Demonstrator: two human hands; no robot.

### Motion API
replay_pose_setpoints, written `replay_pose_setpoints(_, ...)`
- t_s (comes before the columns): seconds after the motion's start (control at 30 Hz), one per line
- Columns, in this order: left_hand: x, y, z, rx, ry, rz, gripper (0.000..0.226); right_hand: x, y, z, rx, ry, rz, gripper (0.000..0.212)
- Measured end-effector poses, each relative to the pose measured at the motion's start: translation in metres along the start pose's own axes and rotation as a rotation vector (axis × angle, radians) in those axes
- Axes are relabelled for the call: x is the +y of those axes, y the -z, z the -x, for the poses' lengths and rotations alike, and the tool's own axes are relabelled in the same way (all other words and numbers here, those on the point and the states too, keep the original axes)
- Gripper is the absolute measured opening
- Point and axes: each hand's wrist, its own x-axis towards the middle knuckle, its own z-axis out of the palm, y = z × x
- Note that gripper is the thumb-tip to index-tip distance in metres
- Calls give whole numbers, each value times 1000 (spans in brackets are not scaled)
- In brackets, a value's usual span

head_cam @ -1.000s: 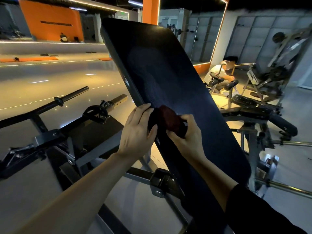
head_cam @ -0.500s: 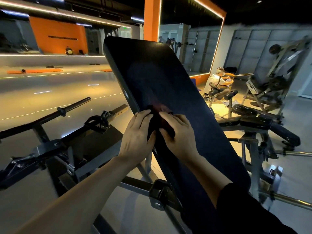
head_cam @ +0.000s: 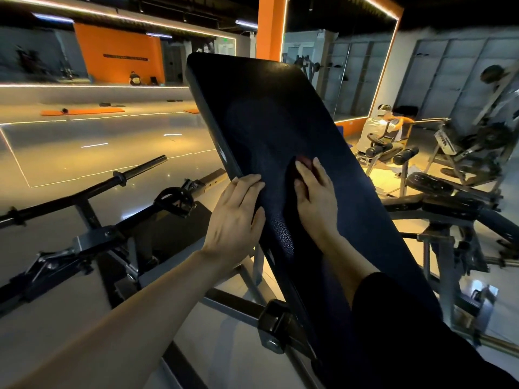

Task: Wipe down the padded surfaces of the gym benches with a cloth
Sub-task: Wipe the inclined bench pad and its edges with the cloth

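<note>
A long black padded bench back (head_cam: 269,130) slopes up and away from me in the middle of the view. My right hand (head_cam: 316,200) lies flat on the pad with straight fingers, pressing a dark red cloth (head_cam: 304,162) against it. Only a small part of the cloth shows past the fingertips. My left hand (head_cam: 236,220) rests open on the pad's left edge, its fingers lying over the rim.
A black barbell sleeve (head_cam: 134,172) and steel frame (head_cam: 92,237) stand to the left of the bench. Another machine with black pads (head_cam: 438,189) stands on the right. A person (head_cam: 379,127) sits at equipment beyond it. Glossy floor (head_cam: 84,147) stretches out at the left.
My right hand has slid up the pad with the cloth under it, away from my left hand. My left hand has let go of the cloth and moved onto the pad's left edge.
</note>
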Motion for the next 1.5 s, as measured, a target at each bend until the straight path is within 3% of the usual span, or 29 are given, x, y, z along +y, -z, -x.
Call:
replay_pose_setpoints(0.03, -1, 0, -4, 10, -7, -6, 40, -9, -5, -1, -1, 19, 8, 43)
replay_pose_setpoints(0.13, -7, 2, -16, 52, -11, -25, 39, -23, -13, 13, -93, 366, 38, 45)
replay_pose_setpoints(0.2, -14, 2, -23, 58, -8, -43, 39, -7, -7, 2, -149, 477, 61, 47)
replay_pose_setpoints(0.33, -28, 3, -34, 69, -11, -63, 40, -4, -10, -42, -17, 171, -11, 43)
replay_pose_setpoints(0.4, -32, 5, -42, 89, -8, -73, 39, -27, -23, -35, -5, 309, -3, 46)
replay_pose_setpoints(0.5, -41, 10, -51, 107, -1, -80, 38, -31, -23, -30, -148, 589, -2, 46)
replay_pose_setpoints(0.57, -47, 13, -56, 113, -13, -94, 37, -16, -19, -56, -119, 559, 18, 44)
replay_pose_setpoints(0.67, -53, 18, -66, 144, -23, -118, 37, -18, -28, -91, -5, 292, -1, 40)
replay_pose_setpoints(0.73, -56, 21, -73, 165, -27, -126, 36, -38, -38, -87, 20, 386, 24, 44)
replay_pose_setpoints(0.87, -67, 25, -85, 186, -36, -133, 35, -40, -32, -83, -131, 647, 28, 46)
replay_pose_setpoints(1.07, -83, 33, -99, 171, 26, -178, 43, -21, -37, -159, 32, 138, 59, 42)
replay_pose_setpoints(1.27, -89, 30, -96, 181, 50, -189, 47, -83, -62, -161, 18, 443, 22, 40)
replay_pose_setpoints(1.4, -83, 24, -94, 198, 65, -110, 46, -87, -56, -125, -47, 612, -6, 46)
replay_pose_setpoints(1.5, -73, 21, -87, 189, 47, -84, 45, -69, -46, -118, -95, 598, -10, 43)
